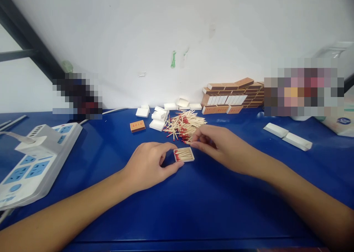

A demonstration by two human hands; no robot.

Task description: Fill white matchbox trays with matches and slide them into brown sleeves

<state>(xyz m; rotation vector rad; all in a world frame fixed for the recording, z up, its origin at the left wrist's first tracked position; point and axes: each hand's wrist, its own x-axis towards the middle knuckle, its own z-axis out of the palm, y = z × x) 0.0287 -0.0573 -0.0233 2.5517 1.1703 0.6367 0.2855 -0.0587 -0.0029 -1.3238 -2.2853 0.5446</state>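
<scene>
Head view: a small open matchbox tray lies flat on the blue table, just below frame centre, with red-tipped matches seen packed inside. The tray is steadied by the left hand, curled at the tray's nine o'clock, with the thumb laid on its near left corner and the forefinger on its far left corner. The right hand is found at the tray's two o'clock, fingertips pinched narrow just above the tray's far right corner; a match or two appears to be nipped there, though that cannot be told for sure. A loose pile of matches is spread at the tray's twelve o'clock, just beyond the right fingertips. White inner trays are scattered at eleven o'clock, and one brown matchbox sleeve lies apart at ten o'clock. Brown boxes are stacked against the wall at one o'clock. Two white trays are seen at three o'clock, well apart. A white power strip is set at nine o'clock, far left.
</scene>
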